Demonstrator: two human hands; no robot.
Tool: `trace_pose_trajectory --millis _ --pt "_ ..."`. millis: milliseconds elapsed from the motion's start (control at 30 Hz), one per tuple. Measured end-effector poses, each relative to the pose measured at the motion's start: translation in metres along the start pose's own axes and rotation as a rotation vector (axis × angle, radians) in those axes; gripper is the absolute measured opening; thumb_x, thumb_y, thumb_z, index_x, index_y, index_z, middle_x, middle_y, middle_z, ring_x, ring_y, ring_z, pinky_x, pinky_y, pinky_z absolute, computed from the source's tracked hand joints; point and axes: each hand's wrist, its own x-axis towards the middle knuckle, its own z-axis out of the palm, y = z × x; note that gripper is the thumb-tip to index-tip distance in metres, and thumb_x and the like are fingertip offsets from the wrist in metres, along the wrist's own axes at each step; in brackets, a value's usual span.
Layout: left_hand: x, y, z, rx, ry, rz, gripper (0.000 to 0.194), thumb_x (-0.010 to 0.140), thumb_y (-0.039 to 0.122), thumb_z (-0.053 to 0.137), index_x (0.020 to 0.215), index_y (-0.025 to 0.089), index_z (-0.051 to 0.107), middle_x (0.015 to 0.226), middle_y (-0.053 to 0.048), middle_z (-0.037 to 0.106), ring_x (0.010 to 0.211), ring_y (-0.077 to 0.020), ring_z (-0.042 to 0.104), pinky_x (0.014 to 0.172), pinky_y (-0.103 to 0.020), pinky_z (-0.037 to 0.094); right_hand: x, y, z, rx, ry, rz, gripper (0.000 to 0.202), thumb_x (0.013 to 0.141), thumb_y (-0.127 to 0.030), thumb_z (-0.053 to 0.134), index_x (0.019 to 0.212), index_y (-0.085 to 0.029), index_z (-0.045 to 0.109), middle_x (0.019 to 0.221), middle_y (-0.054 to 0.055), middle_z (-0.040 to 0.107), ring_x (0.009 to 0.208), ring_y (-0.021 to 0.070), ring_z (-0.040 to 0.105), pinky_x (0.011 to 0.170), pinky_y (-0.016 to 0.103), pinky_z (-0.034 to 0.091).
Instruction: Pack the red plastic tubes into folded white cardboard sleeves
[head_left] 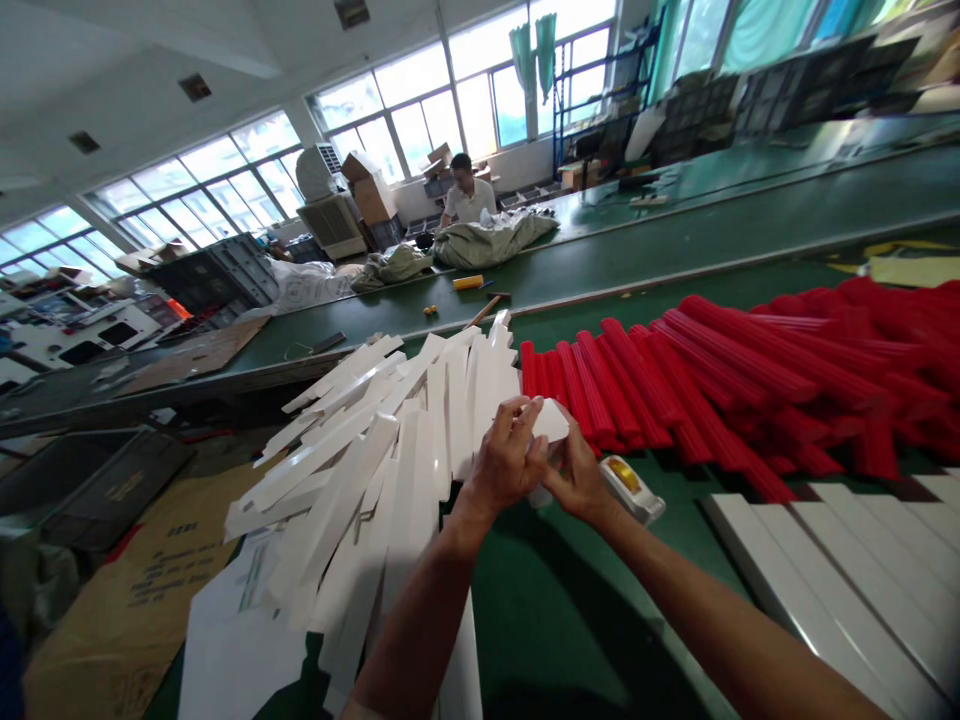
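A narrow white box (551, 420) is held between my two hands, one end of it showing at the top. My left hand (504, 458) grips it from the left with bent fingers. From the right, my right hand (579, 478) closes round the same box. Much of the box is hidden behind the fingers. Just right of my right hand lies a tape dispenser (631, 488) with a yellow roll. Flat white cartons (375, 460) are piled loosely to the left of my hands. Bundled red ribbed tubes (622, 385) lie beyond them and to the right.
White long boxes (832, 570) lie in a row at the lower right. A hammer (487, 303) and a yellow-handled tool (469, 282) lie farther back on the green table (577, 620). A person (469, 195) sits across it behind a sack (491, 240). A dark crate (97, 490) stands lower left.
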Motion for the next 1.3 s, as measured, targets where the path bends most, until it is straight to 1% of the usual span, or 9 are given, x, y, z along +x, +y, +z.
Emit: trace_pose_trajectory --millis 100,200,400,567,700,833,1033,1167,1300 --pt "0.005 -0.001 -0.008 0.031 -0.052 0.013 0.043 0.095 0.032 0.046 0.134 0.015 0.048 0.121 -0.017 0.056 0.114 -0.0246 0.058 0.094 -0.038 0.055 0.006 0.003 0.009 -0.14 0.067 0.043 0.071 0.077 -0.036 0.066 0.138 -0.018 0.035 0.126 0.018 0.058 0.109 0.0298 0.061 0.089 0.046 0.053" --pt "0.01 -0.001 -0.012 0.048 -0.075 0.024 0.042 0.096 0.029 0.045 0.135 0.014 0.048 0.115 -0.016 0.06 0.11 -0.0238 0.06 0.091 -0.037 0.055 0.006 0.007 0.015 -0.195 0.097 0.075 0.061 0.078 -0.039 0.064 0.129 -0.018 0.038 0.113 0.017 0.062 0.093 0.0281 0.066 0.075 0.042 0.056" --pt "0.016 -0.002 -0.022 0.063 -0.133 -0.013 0.041 0.096 0.026 0.042 0.134 0.017 0.051 0.105 -0.012 0.063 0.098 -0.0202 0.063 0.084 -0.034 0.056 0.007 0.005 0.018 -0.221 0.038 0.028 0.054 0.081 -0.036 0.06 0.126 -0.018 0.036 0.111 0.016 0.062 0.092 0.028 0.066 0.073 0.042 0.055" --pt "0.023 0.002 -0.036 0.142 -0.276 -0.003 0.04 0.096 0.027 0.039 0.13 0.014 0.056 0.103 -0.012 0.064 0.091 -0.0201 0.066 0.081 -0.033 0.057 0.01 0.006 0.021 -0.245 0.017 -0.016 0.053 0.082 -0.036 0.058 0.126 -0.017 0.034 0.106 0.016 0.061 0.089 0.0276 0.065 0.071 0.041 0.055" --pt "0.027 0.006 -0.039 0.21 -0.35 0.059 0.039 0.098 0.027 0.035 0.131 0.015 0.053 0.123 -0.014 0.062 0.114 -0.0226 0.061 0.096 -0.038 0.054 0.009 0.013 0.023 -0.294 0.018 -0.052 0.054 0.083 -0.038 0.057 0.128 -0.018 0.033 0.107 0.015 0.06 0.089 0.0275 0.065 0.071 0.041 0.055" --pt "0.026 0.009 -0.035 0.313 -0.382 0.162 0.041 0.098 0.022 0.034 0.131 0.004 0.05 0.139 -0.021 0.053 0.135 -0.0251 0.046 0.111 -0.042 0.042 0.011 0.017 0.021 -0.312 0.0 -0.095 0.052 0.084 -0.033 0.053 0.128 -0.016 0.032 0.107 0.015 0.06 0.088 0.0275 0.066 0.069 0.04 0.055" --pt "0.022 0.008 -0.029 0.378 -0.409 0.191 0.044 0.098 0.021 0.035 0.135 0.001 0.046 0.138 -0.021 0.053 0.136 -0.0255 0.044 0.112 -0.042 0.041 0.014 0.016 0.017 -0.265 -0.048 -0.126 0.058 0.083 -0.034 0.057 0.131 -0.016 0.03 0.114 0.017 0.058 0.094 0.027 0.065 0.072 0.039 0.055" --pt "0.022 0.009 -0.029 0.414 -0.361 0.167 0.042 0.097 0.02 0.036 0.134 0.003 0.048 0.138 -0.02 0.054 0.133 -0.0245 0.048 0.111 -0.039 0.042 0.015 0.014 0.016 -0.262 -0.078 -0.093 0.053 0.083 -0.033 0.055 0.127 -0.016 0.032 0.105 0.013 0.059 0.082 0.0238 0.064 0.065 0.036 0.053" --pt "0.027 0.015 -0.031 0.468 -0.458 0.136 0.042 0.095 0.02 0.04 0.134 0.007 0.048 0.141 -0.02 0.051 0.126 -0.0275 0.054 0.102 -0.043 0.05 0.016 0.013 0.015 -0.252 -0.082 -0.121 0.046 0.083 -0.034 0.054 0.12 -0.016 0.034 0.1 0.012 0.058 0.081 0.0243 0.063 0.064 0.036 0.053"
